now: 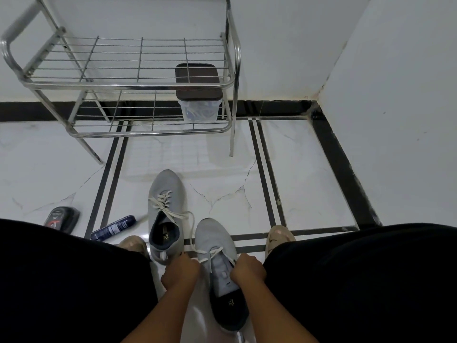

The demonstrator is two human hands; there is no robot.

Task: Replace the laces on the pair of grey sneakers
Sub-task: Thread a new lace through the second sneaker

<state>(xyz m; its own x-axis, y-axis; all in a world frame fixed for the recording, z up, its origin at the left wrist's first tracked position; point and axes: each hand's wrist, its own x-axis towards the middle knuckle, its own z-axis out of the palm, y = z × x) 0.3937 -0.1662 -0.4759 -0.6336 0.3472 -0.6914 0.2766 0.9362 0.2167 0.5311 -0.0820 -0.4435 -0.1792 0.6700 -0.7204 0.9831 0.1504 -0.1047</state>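
Two grey knit sneakers with dark linings stood on the white tiled floor. The far sneaker (166, 209) sat upright, toe pointing away, its cream lace (163, 200) threaded but untied, ends trailing right. The near sneaker (217, 246) lay just beside it, its lace (210, 253) loosened through only the lowest eyelets.

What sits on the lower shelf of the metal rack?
On the metal rack's lower shelf stands one clear container with a dark lid, at its right end. Something bluish shows through its wall; the contents cannot be identified.
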